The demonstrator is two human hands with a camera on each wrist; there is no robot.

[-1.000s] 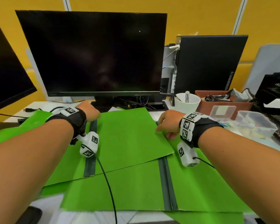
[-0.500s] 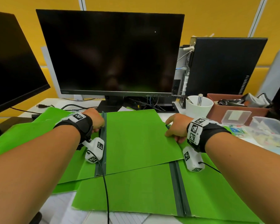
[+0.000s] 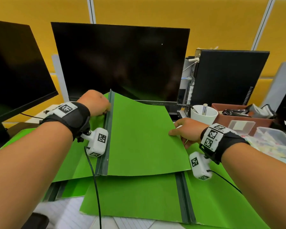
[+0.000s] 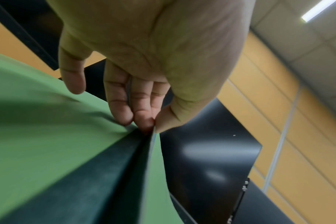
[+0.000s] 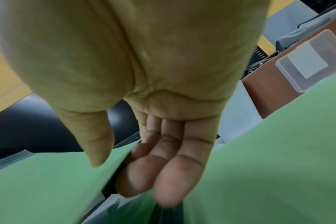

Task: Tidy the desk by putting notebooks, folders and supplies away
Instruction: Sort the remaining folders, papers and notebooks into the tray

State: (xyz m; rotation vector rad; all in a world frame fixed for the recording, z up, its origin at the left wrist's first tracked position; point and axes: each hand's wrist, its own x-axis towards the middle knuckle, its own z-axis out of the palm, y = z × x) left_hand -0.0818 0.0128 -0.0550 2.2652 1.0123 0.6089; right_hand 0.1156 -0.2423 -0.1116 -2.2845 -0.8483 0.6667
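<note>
A green folder (image 3: pixel 142 139) with a dark spine (image 3: pixel 106 146) lies on top of the pile, its far end raised off the desk. My left hand (image 3: pixel 108 110) pinches the top of that spine (image 4: pixel 144 151) between thumb and fingers. My right hand (image 3: pixel 177 131) holds the folder's right edge, thumb (image 5: pixel 94 145) on top and fingers (image 5: pixel 163 178) underneath. A second green folder (image 3: pixel 135 199) lies open and flat below it. A third green folder (image 3: pixel 69 164) shows at the left, under my left wrist.
A black monitor (image 3: pixel 120 63) stands right behind the raised folder, with another monitor (image 3: pixel 15 68) at the left. A computer tower (image 3: pixel 228 76), white cup (image 3: pixel 203 114), brown tray (image 3: pixel 244 120) and clear plastic boxes (image 3: pixel 274 139) crowd the right. Lined paper (image 3: pixel 64 212) lies under the folders.
The top folder lay flat before. Both hands have now lifted its far end, so the spine tilts up toward the monitor and the cover bows.
</note>
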